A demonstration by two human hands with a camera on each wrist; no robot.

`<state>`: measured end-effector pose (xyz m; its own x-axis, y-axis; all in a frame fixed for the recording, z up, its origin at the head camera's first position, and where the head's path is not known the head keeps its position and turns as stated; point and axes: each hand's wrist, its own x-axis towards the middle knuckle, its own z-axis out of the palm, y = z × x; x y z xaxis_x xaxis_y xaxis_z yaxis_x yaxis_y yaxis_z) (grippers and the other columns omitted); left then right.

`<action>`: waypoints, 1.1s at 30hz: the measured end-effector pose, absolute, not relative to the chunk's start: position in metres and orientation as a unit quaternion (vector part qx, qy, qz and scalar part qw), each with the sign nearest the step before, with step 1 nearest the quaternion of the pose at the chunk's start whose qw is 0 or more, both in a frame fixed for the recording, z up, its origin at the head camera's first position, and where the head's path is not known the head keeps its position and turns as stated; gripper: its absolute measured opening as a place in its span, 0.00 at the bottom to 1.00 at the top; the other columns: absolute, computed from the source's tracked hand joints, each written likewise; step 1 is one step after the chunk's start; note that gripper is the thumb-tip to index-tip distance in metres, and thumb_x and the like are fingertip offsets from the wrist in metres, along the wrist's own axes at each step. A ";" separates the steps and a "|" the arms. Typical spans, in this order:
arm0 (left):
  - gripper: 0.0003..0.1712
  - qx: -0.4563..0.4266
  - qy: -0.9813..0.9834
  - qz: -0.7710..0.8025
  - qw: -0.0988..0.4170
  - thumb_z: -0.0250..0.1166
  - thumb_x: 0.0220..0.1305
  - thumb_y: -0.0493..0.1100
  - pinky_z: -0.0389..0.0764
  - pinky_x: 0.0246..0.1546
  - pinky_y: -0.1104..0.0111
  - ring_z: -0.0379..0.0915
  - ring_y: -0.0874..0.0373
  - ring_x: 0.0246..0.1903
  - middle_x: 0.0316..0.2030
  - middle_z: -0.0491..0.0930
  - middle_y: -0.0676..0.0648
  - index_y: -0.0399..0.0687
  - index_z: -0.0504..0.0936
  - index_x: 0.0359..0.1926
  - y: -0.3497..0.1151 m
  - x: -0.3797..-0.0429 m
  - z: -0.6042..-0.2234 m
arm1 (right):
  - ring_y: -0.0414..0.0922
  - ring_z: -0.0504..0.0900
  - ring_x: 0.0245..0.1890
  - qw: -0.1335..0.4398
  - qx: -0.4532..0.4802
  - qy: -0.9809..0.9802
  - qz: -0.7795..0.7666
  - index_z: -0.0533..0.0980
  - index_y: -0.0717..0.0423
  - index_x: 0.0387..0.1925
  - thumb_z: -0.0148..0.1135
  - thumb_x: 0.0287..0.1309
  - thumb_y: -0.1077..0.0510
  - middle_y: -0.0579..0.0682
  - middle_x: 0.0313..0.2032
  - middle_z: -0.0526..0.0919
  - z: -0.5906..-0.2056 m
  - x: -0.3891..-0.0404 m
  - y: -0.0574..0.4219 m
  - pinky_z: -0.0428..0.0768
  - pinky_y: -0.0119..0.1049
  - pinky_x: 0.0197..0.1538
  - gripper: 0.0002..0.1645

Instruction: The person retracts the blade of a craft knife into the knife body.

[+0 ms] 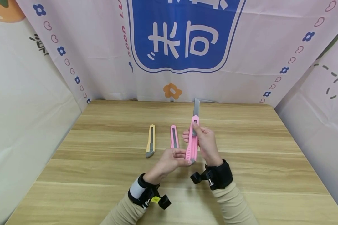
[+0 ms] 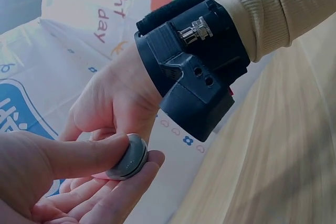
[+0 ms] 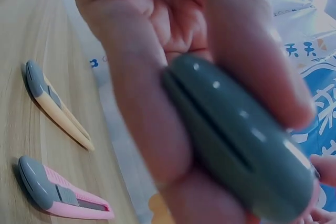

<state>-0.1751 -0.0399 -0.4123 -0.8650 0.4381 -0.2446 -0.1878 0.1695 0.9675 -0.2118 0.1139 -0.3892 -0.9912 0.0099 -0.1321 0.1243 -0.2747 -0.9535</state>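
Observation:
Both hands hold a pink utility knife above the table, its wide grey blade extended away from the person. My left hand pinches the grey end cap between thumb and fingers. Higher up the handle, my right hand grips the knife with its thumb over the slider. A smaller pink utility knife lies just beyond the left hand, its lower end hidden in the head view. To its left lies a yellow utility knife with a grey end; both show whole in the right wrist view.
The knives lie on a wood-grain table. A printed cloth hangs along the back edge, with white cloth at the sides. Each wrist wears a black strap with a small camera, the right camera sitting below the held knife.

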 end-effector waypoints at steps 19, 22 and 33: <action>0.23 0.095 0.721 0.639 0.252 0.66 0.57 0.30 0.85 0.48 0.67 0.85 0.50 0.45 0.48 0.83 0.32 0.30 0.77 0.54 -0.040 -0.174 -0.411 | 0.40 0.89 0.25 -0.006 0.025 0.588 -0.808 0.76 0.63 0.32 0.52 0.69 0.56 0.45 0.21 0.88 -0.391 -0.210 0.115 0.88 0.35 0.36 0.15; 0.22 0.096 0.720 0.639 0.253 0.66 0.57 0.30 0.86 0.48 0.67 0.85 0.51 0.45 0.47 0.83 0.32 0.30 0.77 0.54 -0.040 -0.175 -0.411 | 0.40 0.89 0.25 -0.010 0.022 0.587 -0.809 0.76 0.66 0.33 0.52 0.69 0.57 0.45 0.21 0.88 -0.392 -0.211 0.115 0.88 0.35 0.35 0.15; 0.22 0.091 0.718 0.642 0.255 0.66 0.56 0.30 0.86 0.46 0.68 0.86 0.52 0.42 0.47 0.84 0.32 0.30 0.78 0.53 -0.040 -0.174 -0.410 | 0.40 0.89 0.25 -0.008 0.021 0.578 -0.816 0.70 0.82 0.49 0.51 0.69 0.62 0.44 0.19 0.88 -0.392 -0.211 0.114 0.88 0.36 0.37 0.20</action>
<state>-0.1744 -0.0403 -0.4097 -0.8536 0.4573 -0.2494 -0.1970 0.1598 0.9673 -0.2112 0.1138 -0.3924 -0.9990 0.0371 -0.0256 0.0118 -0.3326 -0.9430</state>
